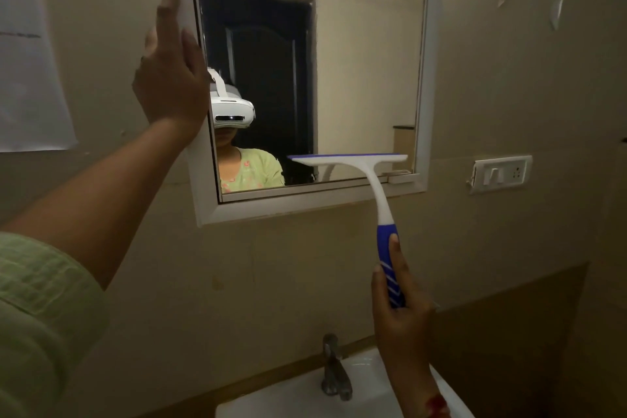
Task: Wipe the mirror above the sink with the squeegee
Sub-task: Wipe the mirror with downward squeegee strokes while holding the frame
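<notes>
A white-framed mirror (366,61) hangs on the beige wall above a white sink (298,394). My right hand (402,319) grips the blue handle of a white and blue squeegee (373,187). Its blade lies flat against the glass near the lower right corner of the mirror. My left hand (169,71) rests flat on the mirror's left frame, fingers spread and pointing up. The glass reflects a person in a green top wearing a white headset, and a dark door behind.
A metal tap (334,370) stands at the back of the sink, just left of my right wrist. A white switch plate (502,173) is on the wall right of the mirror. A paper sheet (27,54) hangs on the wall at the left.
</notes>
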{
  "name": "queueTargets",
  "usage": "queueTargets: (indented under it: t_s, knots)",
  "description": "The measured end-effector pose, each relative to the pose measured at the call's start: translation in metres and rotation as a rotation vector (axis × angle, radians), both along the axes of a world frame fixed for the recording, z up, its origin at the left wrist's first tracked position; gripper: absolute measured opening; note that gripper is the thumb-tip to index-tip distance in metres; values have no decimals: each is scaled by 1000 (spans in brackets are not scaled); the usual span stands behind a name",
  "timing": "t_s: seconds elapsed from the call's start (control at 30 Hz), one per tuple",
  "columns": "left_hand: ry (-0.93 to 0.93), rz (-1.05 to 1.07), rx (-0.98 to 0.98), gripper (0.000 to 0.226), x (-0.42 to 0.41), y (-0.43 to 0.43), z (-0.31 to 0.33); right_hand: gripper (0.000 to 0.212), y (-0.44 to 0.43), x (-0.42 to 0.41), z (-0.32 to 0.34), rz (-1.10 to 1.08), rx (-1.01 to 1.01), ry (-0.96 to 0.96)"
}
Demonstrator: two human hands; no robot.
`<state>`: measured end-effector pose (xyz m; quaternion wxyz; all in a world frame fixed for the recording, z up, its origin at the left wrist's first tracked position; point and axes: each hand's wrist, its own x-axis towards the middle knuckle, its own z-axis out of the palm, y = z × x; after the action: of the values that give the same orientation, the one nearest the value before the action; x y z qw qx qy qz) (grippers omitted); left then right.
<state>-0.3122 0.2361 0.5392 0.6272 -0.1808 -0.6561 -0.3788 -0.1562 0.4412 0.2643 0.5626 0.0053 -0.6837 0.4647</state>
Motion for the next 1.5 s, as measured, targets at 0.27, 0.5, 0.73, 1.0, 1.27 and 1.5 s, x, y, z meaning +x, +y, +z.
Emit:
queueTargets:
  t_s: [0.27, 0.5, 0.73, 1.0, 1.27, 1.5]
  knots:
    - [14, 13, -3, 43, 4, 1, 0, 55, -7, 2, -22, -1, 2, -46]
    - [42, 20, 8, 42, 1, 0, 1, 52, -1, 13, 5, 7, -3, 69]
    - [39, 23, -36, 41, 0, -2, 1, 45, 8, 5, 111, 61, -41, 256]
    - [62, -5, -35, 41, 3, -3, 0, 44, 46, -19, 233, -1, 196, 260]
    - [82, -40, -55, 40, 0, -4, 0, 45, 58, -36, 328, -101, 305, 298]
    - [74, -31, -51, 40, 2, -4, 0, 47, 60, -49, 345, -154, 371, 327]
